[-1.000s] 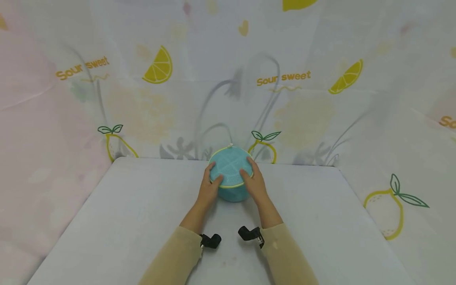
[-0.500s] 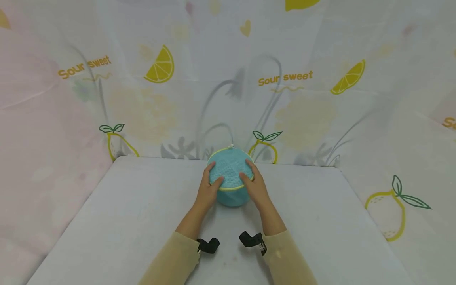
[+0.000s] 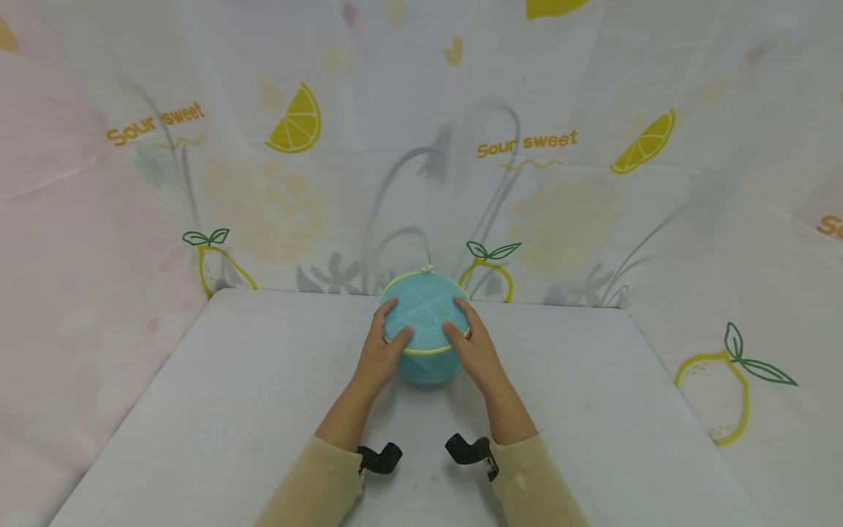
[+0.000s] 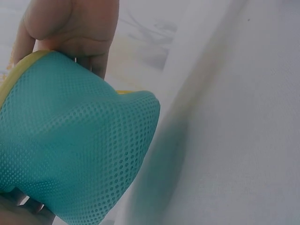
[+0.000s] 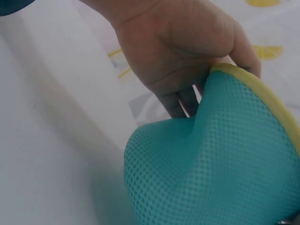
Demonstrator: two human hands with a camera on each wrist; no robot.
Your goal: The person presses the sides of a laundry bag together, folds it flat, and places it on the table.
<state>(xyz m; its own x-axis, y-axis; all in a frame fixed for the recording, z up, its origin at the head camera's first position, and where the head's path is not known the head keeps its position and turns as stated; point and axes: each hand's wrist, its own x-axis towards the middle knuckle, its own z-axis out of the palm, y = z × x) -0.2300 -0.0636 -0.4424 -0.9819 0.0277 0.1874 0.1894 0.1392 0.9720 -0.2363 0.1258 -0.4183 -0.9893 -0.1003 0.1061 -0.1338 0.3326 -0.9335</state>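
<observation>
A turquoise mesh laundry bag (image 3: 424,311) with yellow trim is held between both hands, near the back of the white table. My left hand (image 3: 380,360) grips its left side, thumb on the mesh top and fingers round the edge. On the opposite side my right hand (image 3: 477,353) holds it the same way. In the left wrist view the soft mesh bag (image 4: 79,136) sags into a fold below the left hand (image 4: 77,26). The right wrist view has the right hand (image 5: 178,54) at the yellow rim, its fingertips partly hidden behind the bag (image 5: 229,154).
The white table (image 3: 263,410) reaches back to a fabric backdrop (image 3: 395,95) printed with lemons and lettering. Black wrist cameras stick inward from both sleeves, the left camera (image 3: 382,459) and the right camera (image 3: 467,449). A greenish shadow falls on the surface beside the bag.
The bag and both hands have come slightly nearer to me, and the forearms have spread a little apart. The grip on both sides stays the same.
</observation>
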